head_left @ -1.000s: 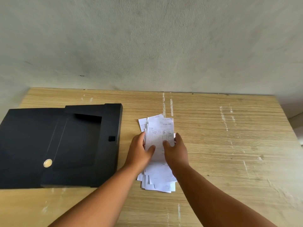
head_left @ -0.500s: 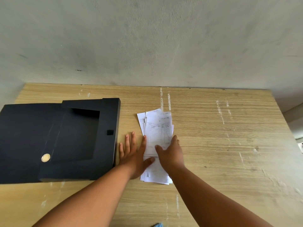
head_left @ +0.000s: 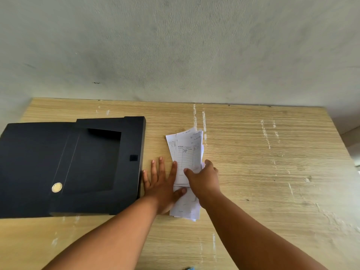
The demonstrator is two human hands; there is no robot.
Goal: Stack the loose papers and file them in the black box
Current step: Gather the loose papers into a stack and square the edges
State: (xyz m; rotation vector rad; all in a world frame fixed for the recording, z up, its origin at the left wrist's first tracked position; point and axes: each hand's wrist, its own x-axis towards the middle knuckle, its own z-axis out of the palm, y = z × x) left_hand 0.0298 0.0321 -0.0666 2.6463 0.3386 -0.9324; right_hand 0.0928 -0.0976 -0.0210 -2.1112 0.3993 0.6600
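A rough stack of white papers with printed forms lies on the wooden table, just right of the black box. The box lies flat with its flap down and a round metal snap on it. My left hand rests flat on the table between box and papers, fingers spread, thumb on the stack's left edge. My right hand curls around the right side of the stack, thumb on top, lifting the upper sheets slightly. The lower sheets stick out below both hands.
A grey plaster wall rises right behind the table's far edge. The table's right edge runs near the frame's right side. White scuffs mark the wood. A small blue thing shows at the bottom edge.
My left hand moved off the papers to lie flat on the table beside the box. My right hand has closed on the stack's right edge, and the top sheets tilt slightly.
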